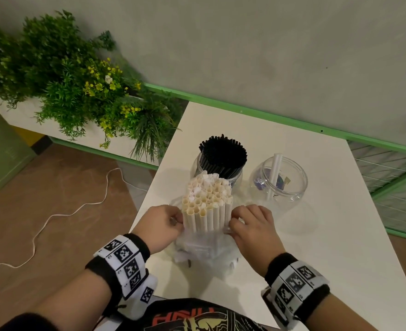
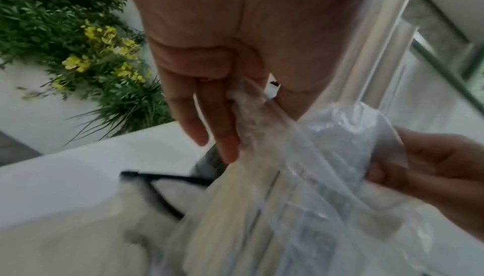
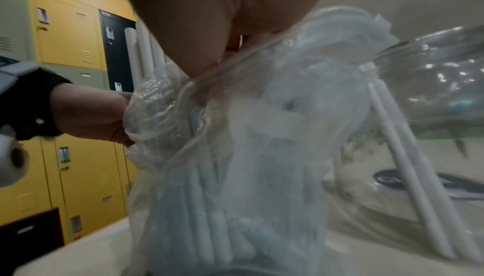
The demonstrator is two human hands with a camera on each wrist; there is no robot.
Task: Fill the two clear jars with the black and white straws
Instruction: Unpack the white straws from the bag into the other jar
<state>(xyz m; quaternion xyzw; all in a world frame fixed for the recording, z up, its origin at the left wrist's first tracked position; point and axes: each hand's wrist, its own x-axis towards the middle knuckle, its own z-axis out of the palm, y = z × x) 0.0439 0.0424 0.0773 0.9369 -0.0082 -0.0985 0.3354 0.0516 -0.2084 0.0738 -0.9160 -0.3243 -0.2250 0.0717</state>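
Fingers of left hand (image 1: 164,223) and right hand (image 1: 252,225) pinching clear bag (image 1: 203,250), white straws (image 1: 206,206) upright inside

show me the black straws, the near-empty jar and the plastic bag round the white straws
black straws (image 1: 223,152), head view, on the top ends of the bunch.
near-empty jar (image 1: 299,187), head view, on its right rim.
plastic bag (image 1: 204,249), head view, on the crumpled part below the white straws (image 1: 206,199).
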